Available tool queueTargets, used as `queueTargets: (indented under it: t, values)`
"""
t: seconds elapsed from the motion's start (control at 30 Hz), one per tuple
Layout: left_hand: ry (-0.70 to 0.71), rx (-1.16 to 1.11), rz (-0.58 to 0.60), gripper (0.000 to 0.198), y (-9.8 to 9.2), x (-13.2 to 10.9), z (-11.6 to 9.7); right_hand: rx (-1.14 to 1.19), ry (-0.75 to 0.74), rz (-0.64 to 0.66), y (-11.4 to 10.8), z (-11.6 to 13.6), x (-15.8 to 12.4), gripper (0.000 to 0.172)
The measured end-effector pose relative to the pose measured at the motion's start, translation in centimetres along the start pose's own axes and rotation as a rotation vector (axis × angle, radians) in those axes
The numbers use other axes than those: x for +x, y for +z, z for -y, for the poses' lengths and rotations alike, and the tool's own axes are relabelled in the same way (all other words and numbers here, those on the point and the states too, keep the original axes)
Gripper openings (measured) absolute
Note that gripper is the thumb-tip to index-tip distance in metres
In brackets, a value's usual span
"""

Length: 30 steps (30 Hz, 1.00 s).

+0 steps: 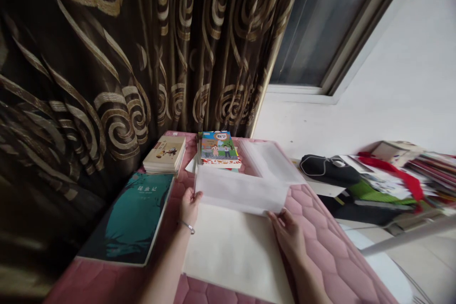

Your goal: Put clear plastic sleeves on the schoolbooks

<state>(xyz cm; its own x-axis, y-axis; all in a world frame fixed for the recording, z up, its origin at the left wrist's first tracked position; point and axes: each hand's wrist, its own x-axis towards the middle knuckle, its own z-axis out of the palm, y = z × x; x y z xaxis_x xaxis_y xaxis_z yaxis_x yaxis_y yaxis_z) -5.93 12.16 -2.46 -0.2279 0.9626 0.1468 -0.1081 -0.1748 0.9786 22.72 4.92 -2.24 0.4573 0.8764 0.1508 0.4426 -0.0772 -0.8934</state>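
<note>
My left hand (190, 206), with a bracelet at the wrist, pinches the left corner of a translucent white sheet (242, 192). The sheet's right corner is between the fingers of my right hand (287, 232). Under and in front of the sheet lies a large cream-coloured flat item (235, 251) on the pink padded surface (331, 251). Another translucent sheet (274, 159) lies behind, to the right. To the left of my left hand is a large teal book (138, 218).
Behind the teal book stands a stack of beige books (166, 152). A pile with a colourful textbook (218, 147) is at the back middle. A patterned curtain (199, 47) hangs behind. Papers, a black case (329, 169) and a red cloth (402, 175) lie to the right.
</note>
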Motion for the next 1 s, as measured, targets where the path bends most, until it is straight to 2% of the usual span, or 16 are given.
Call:
queueTargets:
  t: [0.23,0.47,0.67,0.83,0.9,1.0]
  values:
    - [0.006,0.056,0.004,0.041,-0.1,-0.3,-0.4,-0.043,0.008,-0.025,0.2,0.6,-0.1,0.049]
    - [0.024,0.085,-0.012,0.039,-0.2,-0.4,-0.5,0.127,-0.069,0.089,-0.3,-0.1,0.0,0.048]
    - [0.047,0.101,-0.018,0.036,-0.2,-0.5,-0.5,-0.045,-0.046,-0.025,0.0,0.0,0.1,0.045]
    - [0.025,0.095,0.073,0.032,-0.5,-0.6,-0.8,-0.093,-0.039,-0.069,0.2,1.6,-0.2,0.046]
    - [-0.002,0.078,0.113,0.033,-0.6,-0.5,-0.6,-0.070,-0.029,-0.075,0.2,1.8,-0.3,0.045]
    - [-0.013,0.070,0.112,0.029,-0.6,-0.3,-0.2,0.041,-0.037,-0.029,0.2,1.4,0.0,0.044]
